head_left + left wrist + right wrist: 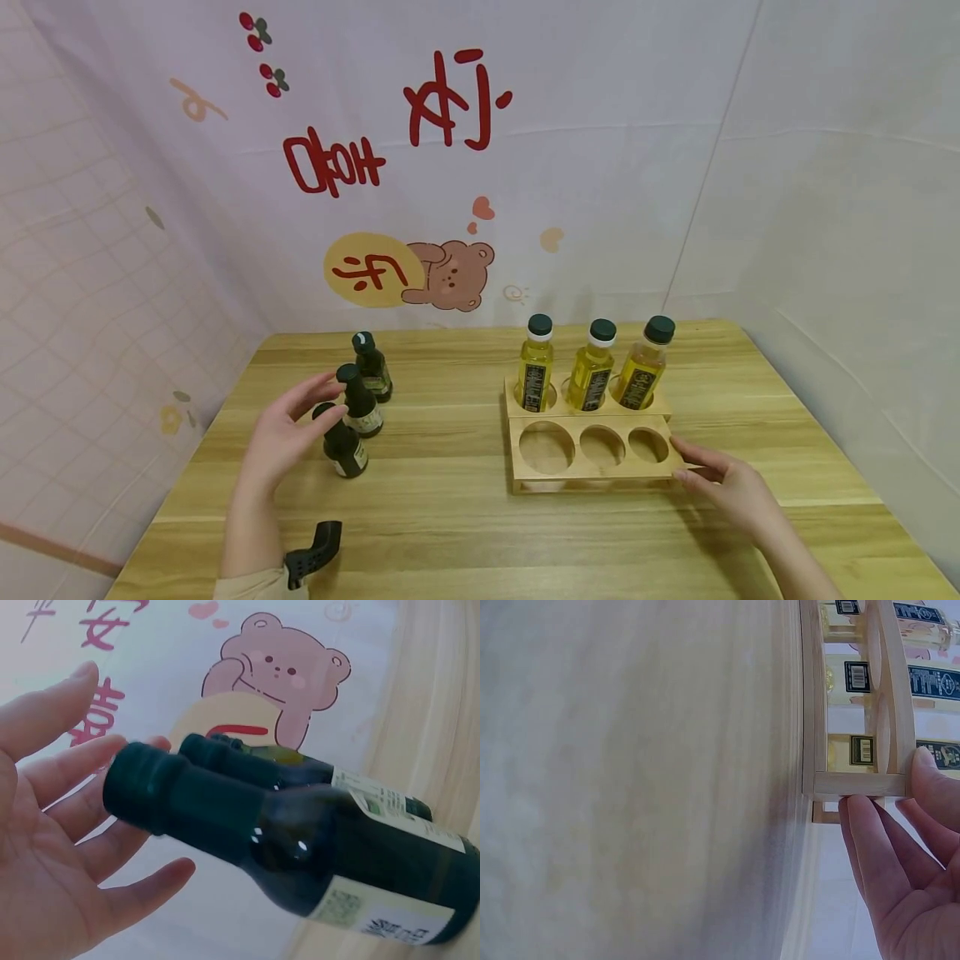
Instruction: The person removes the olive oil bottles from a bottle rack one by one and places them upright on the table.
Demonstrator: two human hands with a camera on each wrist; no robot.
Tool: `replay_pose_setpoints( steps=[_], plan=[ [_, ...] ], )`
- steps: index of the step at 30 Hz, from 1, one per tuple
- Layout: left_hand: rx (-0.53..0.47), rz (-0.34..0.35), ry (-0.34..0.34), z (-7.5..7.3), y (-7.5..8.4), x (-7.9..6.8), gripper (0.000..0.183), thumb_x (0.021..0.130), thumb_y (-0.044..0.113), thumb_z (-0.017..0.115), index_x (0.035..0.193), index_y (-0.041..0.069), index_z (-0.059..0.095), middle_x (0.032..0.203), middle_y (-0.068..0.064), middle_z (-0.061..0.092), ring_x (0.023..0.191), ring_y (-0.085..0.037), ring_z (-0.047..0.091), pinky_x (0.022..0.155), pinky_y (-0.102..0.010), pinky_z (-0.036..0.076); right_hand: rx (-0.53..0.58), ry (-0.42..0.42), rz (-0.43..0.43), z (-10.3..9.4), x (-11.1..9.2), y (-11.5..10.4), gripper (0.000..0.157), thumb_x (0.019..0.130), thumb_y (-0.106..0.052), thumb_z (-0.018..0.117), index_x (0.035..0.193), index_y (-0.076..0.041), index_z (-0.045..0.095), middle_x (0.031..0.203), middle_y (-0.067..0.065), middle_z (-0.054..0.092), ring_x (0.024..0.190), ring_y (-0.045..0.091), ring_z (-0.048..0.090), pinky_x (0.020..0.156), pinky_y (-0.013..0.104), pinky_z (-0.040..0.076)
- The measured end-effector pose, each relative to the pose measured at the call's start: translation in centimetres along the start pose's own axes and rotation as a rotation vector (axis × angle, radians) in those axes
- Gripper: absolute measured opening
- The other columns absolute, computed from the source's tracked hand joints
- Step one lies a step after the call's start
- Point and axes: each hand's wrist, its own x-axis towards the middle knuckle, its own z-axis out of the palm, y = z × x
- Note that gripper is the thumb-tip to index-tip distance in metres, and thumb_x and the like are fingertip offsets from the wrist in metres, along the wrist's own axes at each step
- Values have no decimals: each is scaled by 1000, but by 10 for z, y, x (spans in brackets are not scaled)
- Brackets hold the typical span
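My left hand (281, 433) is beside three dark green bottles on the left of the table. Its fingers are spread around the neck of the nearest dark bottle (345, 446), without closing on it, and the left wrist view shows the open palm. The middle dark bottle (363, 410) and the far dark bottle (373, 371) stand in a row behind. My right hand (731, 492) holds the right end of a two-tier wooden bottle rack (592, 468), thumb on the top board and fingers against the side. Three yellow oil bottles (589, 379) with dark caps stand in its back row.
The rack's front row has three round holes of differing size. A black curved piece (322, 546) is attached at my left wrist, above the wooden table (450, 533). A printed white cloth (600, 167) hangs behind and along the sides.
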Motion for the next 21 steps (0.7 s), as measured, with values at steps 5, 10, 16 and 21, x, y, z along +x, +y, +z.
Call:
replay_pose_setpoints(
  steps=[5,10,16,21],
  plan=[
    [28,36,36,3,11,4,57,94,22,71,146,10,50,127,-9,66,125,-24,54,99,-32,45,-3,2,0,0,0,1,59,91,-28,73,141,-3,54,140,21,53,94,0,65,74,23,55],
    [-25,155,92,9,22,10,55,90,8,73,142,10,54,123,-11,67,113,-6,59,95,-13,41,-10,7,-5,0,1,1,59,91,-28,73,141,-3,55,139,21,54,94,1,65,75,23,54],
    [-67,316,83,20,38,17,60,84,-5,76,139,7,56,120,-14,68,109,-12,63,97,-16,42,5,2,-5,0,0,1,59,91,-28,73,141,-3,54,139,22,54,93,0,65,74,24,55],
    [-41,372,57,34,42,24,62,82,-5,77,139,6,57,118,-15,68,109,-24,64,96,-16,43,-8,7,-8,0,1,1,58,91,-28,73,141,-3,55,138,21,55,93,0,65,74,23,54]
  ],
)
